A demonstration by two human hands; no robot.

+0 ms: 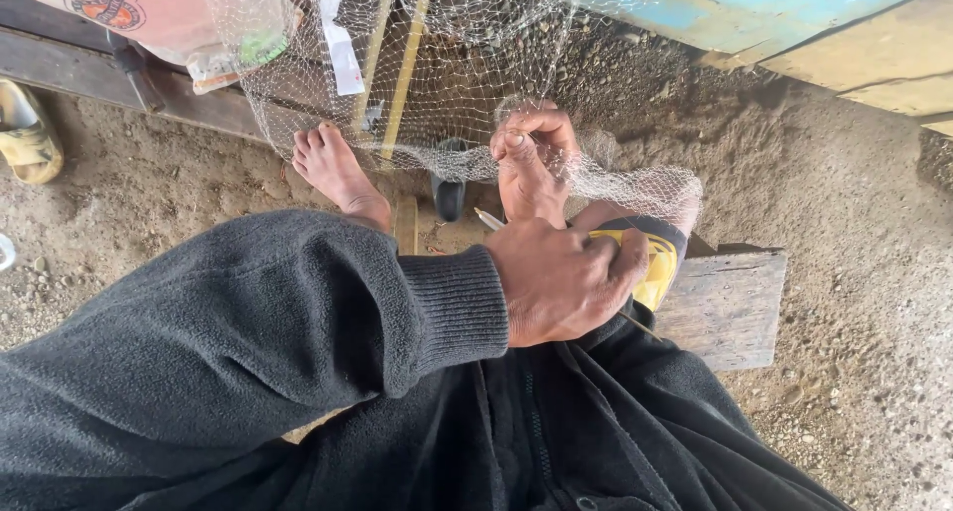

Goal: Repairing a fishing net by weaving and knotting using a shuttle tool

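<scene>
My left hand (561, 283) reaches across my lap from a dark ribbed sleeve. It is closed around a thin pale needle-like stick (487, 217), whose tip pokes out toward the net. A fine white fishing net (467, 84) hangs in front of me and drapes over my bare right foot (531, 169). That foot's curled toes catch the mesh. My bare left foot (333, 169) rests on the sand beside it. My right hand is out of sight.
I sit on a weathered wooden plank (730, 308) over sandy ground. A yellow stick (407, 64) leans behind the net, a sack (149, 15) lies on a dark beam at upper left, and a sandal (28, 134) sits at the left edge.
</scene>
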